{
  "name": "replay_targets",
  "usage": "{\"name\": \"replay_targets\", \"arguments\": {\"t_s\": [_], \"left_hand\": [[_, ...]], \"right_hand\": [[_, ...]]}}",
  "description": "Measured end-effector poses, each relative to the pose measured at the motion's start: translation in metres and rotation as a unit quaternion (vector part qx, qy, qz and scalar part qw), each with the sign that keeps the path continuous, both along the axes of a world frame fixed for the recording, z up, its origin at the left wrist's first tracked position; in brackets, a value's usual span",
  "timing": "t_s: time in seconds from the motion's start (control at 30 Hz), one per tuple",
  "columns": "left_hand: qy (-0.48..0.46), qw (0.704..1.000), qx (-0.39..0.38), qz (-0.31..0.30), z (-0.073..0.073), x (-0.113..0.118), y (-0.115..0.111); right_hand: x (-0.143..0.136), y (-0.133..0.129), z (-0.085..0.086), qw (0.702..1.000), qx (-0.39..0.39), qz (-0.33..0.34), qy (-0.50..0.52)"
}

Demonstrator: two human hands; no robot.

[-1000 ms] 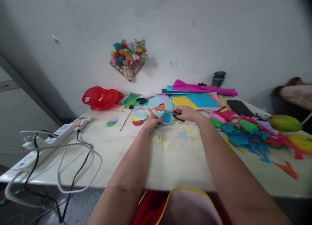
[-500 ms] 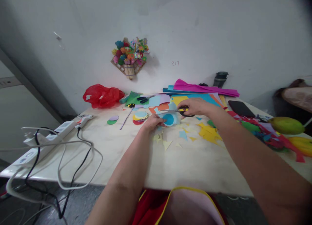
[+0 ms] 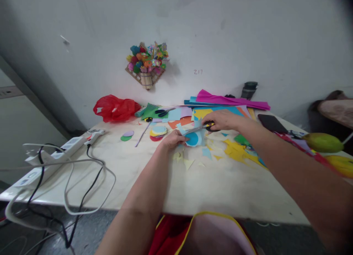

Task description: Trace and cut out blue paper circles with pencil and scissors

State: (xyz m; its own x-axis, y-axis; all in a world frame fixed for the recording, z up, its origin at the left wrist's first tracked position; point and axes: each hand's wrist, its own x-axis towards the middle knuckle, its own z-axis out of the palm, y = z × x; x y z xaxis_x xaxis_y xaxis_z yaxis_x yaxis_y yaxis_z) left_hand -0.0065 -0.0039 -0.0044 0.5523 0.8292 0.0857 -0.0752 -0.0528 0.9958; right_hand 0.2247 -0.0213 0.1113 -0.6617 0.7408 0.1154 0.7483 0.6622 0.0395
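My left hand (image 3: 174,138) pinches the left edge of a light blue paper with a darker blue circle (image 3: 192,139) on it. My right hand (image 3: 216,120) is closed around the black and yellow handles of a pair of scissors (image 3: 211,126). The blades point left and lie over the upper edge of the paper. A stack of paper circles (image 3: 158,132) in light blue, yellow and red is left of the paper. Farther left, a purple circle (image 3: 128,133) overlaps a green one. Yellow scraps (image 3: 234,150) lie to the right.
A power strip (image 3: 52,163) with looping cables stands on the left. Behind are a red plastic bag (image 3: 117,108), other scissors (image 3: 162,112) and magenta paper (image 3: 231,99). A black phone (image 3: 272,123) and a green fruit (image 3: 323,142) are at the right.
The scissor blades and the blue paper have shifted slightly and the paper is turned a little. My right forearm now covers more of the colored scraps on the right.
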Motion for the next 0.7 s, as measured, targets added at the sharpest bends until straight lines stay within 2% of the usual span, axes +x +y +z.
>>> {"name": "replay_targets", "arguments": {"t_s": [0.2,0.43,0.7], "left_hand": [[0.000,1.000,-0.011,-0.013,0.004,0.001,-0.004],[0.001,0.999,-0.019,-0.035,0.005,0.002,-0.006],[0.017,0.999,-0.011,-0.039,0.004,0.001,-0.006]], "right_hand": [[0.000,0.003,-0.001,1.000,0.000,0.010,0.024],[-0.004,-0.004,0.009,0.999,0.013,-0.013,-0.043],[-0.006,-0.006,0.013,0.999,0.012,-0.018,-0.048]]}}
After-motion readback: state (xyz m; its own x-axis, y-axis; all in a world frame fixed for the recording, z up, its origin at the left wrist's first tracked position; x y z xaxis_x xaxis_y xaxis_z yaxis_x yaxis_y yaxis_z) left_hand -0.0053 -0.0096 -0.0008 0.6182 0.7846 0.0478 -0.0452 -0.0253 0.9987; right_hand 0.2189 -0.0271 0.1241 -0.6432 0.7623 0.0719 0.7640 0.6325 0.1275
